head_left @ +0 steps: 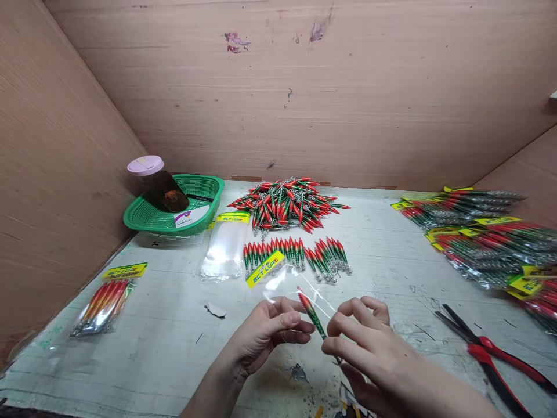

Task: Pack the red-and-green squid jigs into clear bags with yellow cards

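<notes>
My right hand (pixel 365 342) is closed on the hook end of a red and green squid lure (pixel 311 310), its red tip pointing up and away. My left hand (pixel 272 331) has its thumb against the index finger at the near edge of a clear plastic bag (pixel 285 285) with a yellow header reading BCT LURE. The lure's tip lies close to this bag's near edge; whether it is inside I cannot tell. Just beyond are a row of lures (pixel 274 249) and a smaller group of lures (pixel 328 258), with a large pile of lures (pixel 287 203) farther back.
Flat clear bags (pixel 226 247) lie left of the row. A green basket (pixel 174 226) holds a lidded bottle (pixel 163 186). A packed bag of orange-red lures (pixel 108 299) is at left. Filled packs (pixel 483 238) lie at right, behind red-handled pliers (pixel 483 345). Wooden walls (pixel 304 104) surround the table.
</notes>
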The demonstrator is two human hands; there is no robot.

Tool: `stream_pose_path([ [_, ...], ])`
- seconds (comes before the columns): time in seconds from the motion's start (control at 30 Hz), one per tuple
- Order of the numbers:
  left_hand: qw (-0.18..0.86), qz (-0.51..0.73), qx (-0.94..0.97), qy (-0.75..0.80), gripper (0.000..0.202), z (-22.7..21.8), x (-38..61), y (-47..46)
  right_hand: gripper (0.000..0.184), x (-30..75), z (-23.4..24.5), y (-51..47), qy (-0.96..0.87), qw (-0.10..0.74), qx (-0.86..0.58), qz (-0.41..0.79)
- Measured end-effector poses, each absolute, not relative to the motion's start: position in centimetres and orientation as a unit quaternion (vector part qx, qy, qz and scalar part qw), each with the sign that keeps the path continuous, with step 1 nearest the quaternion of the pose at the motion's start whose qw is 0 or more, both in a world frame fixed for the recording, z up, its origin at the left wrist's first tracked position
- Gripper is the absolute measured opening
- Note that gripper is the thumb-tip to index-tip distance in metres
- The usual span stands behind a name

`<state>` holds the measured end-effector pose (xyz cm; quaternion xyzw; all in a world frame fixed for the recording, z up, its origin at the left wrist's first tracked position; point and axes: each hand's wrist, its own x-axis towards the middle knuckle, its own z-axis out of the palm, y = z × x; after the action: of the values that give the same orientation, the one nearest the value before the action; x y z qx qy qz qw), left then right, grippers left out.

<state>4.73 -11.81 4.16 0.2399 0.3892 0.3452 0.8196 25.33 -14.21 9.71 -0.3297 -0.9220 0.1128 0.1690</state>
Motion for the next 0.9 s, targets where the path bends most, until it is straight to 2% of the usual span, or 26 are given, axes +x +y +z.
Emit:
stream_pose_path([
  [0.1,0.82,0.344,0.238,0.391,0.029,4.0,4.7,-11.9,0.035,25.1,8.6,-14.2,-0.913,0.22,-0.342,0.019],
  [0.2,0.818,0.355,0.225,0.392,0.028,3.8,4.8,-11.9,0.036,25.0,7.7,-14.4,-0.894,0.268,-0.357,-0.03],
  [0.4,0.812,0.384,0.166,0.408,0.033,3.6,5.0,-12.2,0.041,25.2,6.6,-14.8,-0.878,0.273,-0.388,-0.06],
  [0.53,0.803,0.414,0.139,0.405,0.039,3.3,5.5,-12.4,0.038,24.8,6.3,-14.8,-0.864,0.303,-0.402,-0.01],
  [0.7,0.804,0.416,0.133,0.403,0.043,3.2,6.0,-12.7,0.046,24.3,5.6,-15.3,-0.836,0.362,-0.41,0.047],
  [0.9,0.787,0.439,0.113,0.419,0.044,3.3,6.1,-12.7,0.028,24.4,5.1,-16.0,-0.773,0.399,-0.483,0.098],
])
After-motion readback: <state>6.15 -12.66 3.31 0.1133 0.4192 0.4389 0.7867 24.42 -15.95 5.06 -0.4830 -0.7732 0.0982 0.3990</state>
